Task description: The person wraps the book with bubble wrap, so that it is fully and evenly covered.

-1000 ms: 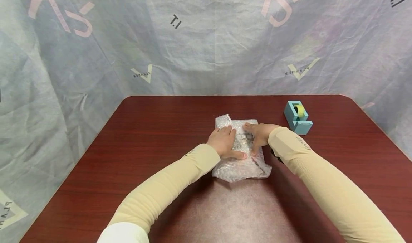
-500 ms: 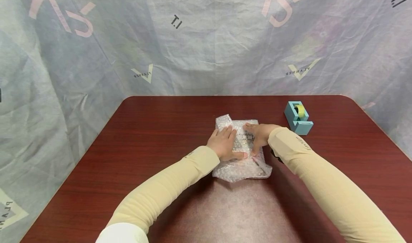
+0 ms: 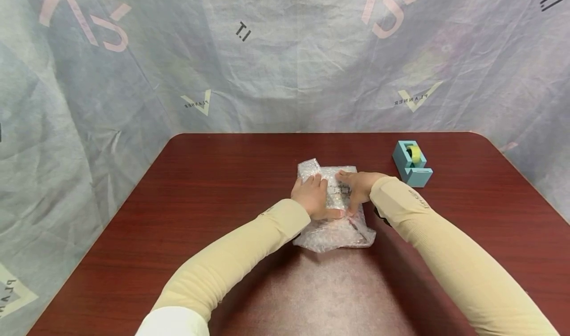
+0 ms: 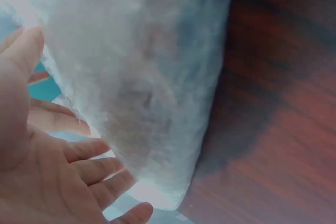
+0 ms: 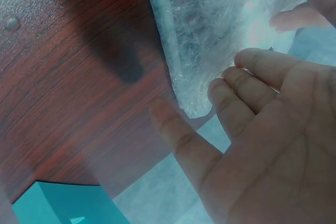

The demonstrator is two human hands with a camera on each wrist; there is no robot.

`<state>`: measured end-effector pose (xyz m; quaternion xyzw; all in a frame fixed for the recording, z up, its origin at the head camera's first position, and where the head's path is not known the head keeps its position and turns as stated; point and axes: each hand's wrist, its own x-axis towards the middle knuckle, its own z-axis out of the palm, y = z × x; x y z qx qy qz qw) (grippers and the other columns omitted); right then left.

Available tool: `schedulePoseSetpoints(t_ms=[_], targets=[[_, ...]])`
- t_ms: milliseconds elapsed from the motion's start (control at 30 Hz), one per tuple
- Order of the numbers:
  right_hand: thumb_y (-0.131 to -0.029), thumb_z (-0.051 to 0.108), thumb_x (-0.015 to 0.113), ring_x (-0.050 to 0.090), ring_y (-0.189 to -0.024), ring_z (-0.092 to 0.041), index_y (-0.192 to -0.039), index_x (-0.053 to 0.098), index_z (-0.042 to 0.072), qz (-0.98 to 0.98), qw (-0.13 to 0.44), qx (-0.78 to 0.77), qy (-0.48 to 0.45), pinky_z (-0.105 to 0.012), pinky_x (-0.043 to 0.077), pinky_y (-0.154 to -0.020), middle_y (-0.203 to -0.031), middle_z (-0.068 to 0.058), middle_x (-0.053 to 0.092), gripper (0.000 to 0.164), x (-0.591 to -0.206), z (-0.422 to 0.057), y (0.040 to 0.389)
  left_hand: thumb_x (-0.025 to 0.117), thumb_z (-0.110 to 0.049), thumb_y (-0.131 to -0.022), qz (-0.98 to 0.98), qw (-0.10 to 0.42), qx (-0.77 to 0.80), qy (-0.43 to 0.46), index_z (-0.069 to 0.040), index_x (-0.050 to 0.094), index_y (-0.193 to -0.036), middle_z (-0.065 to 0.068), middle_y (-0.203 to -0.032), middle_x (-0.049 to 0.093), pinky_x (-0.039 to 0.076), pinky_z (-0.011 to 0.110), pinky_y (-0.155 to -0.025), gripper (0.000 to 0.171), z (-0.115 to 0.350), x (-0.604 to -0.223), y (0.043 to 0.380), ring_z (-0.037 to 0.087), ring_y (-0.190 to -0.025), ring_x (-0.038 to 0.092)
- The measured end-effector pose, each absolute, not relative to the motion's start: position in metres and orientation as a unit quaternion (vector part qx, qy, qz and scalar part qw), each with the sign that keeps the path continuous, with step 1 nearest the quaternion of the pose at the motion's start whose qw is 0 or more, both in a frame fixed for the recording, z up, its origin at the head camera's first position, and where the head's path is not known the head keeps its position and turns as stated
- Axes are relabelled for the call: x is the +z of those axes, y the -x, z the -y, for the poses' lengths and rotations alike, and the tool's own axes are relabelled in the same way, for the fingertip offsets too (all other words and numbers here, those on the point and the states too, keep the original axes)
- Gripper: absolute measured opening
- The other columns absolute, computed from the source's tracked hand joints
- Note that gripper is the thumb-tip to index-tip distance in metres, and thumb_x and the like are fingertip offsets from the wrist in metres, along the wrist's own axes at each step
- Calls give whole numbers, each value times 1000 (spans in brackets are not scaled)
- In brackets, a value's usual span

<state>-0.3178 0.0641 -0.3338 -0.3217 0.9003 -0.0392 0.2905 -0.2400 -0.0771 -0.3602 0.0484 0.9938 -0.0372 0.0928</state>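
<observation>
A flat package in clear bubble wrap (image 3: 331, 236) lies on the table, with a loose flap at its upper left and crumpled film along its near edge. My left hand (image 3: 310, 197) rests on its left half, fingers extended and thumb stretched across the middle. On the right half, my right hand (image 3: 360, 186) touches the wrap with fingers and thumb spread. The left wrist view has the hand (image 4: 63, 166) with extended fingers along the wrap (image 4: 136, 77). In the right wrist view the fingers of the hand (image 5: 262, 129) reach over the wrap's edge (image 5: 194, 40). What the wrap encloses is unclear.
A light-blue tape dispenser (image 3: 415, 176) with a yellow roll stands at the back right, beyond the right forearm. The dark red table (image 3: 222, 168) ends at a grey printed cloth (image 3: 289, 78) hanging behind and at the sides.
My left hand has shifted slightly to the right over the wrap. The right hand and the package have stayed in place.
</observation>
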Motion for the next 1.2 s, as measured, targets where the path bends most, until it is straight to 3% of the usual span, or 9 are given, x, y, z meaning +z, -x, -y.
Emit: schedulePoseSetpoints(t_ms=[200,367,467,700,1000,1200], targets=[[-80,20,86,17,-151,-42,-163,16,5,-900,290,-37,325,-54,32,-116,-168,-18,12,109,-329,-64,316,53,-73,-92,-990,125,1,-68,-7,36,-158,11,-164,32,28,47,-119,95,86,-347,242,23,-150,30],[-81,19,84,16,-152,-42,-163,14,6,-899,296,-31,321,-54,32,-116,-169,-17,10,108,-329,-65,316,41,-66,-100,-975,196,44,-97,-11,23,-163,10,-169,17,21,47,-122,85,99,-341,249,22,-154,18],[-82,20,84,16,-152,-42,-163,13,7,-899,301,-29,317,-54,33,-116,-169,-17,9,108,-329,-64,316,40,-65,-101,-971,210,49,-100,-14,19,-164,7,-170,13,17,46,-123,84,103,-339,250,21,-155,15],[-81,19,85,17,-152,-41,-163,15,6,-900,295,-36,319,-53,33,-115,-168,-17,11,109,-327,-64,315,49,-68,-96,-987,143,22,-67,-11,36,-159,7,-165,30,24,47,-121,86,89,-341,242,18,-151,28],[-79,23,88,20,-151,-42,-162,18,4,-902,283,-35,326,-54,32,-116,-167,-19,15,110,-327,-64,313,51,-75,-92,-991,113,-56,-35,-15,33,-160,3,-164,33,27,45,-120,92,77,-356,247,17,-149,32],[-79,22,87,20,-151,-42,-162,18,4,-901,282,-33,327,-53,33,-116,-167,-19,15,110,-328,-65,313,56,-76,-89,-993,90,-59,-38,-13,40,-155,3,-155,45,32,45,-117,92,77,-361,249,18,-143,42]])
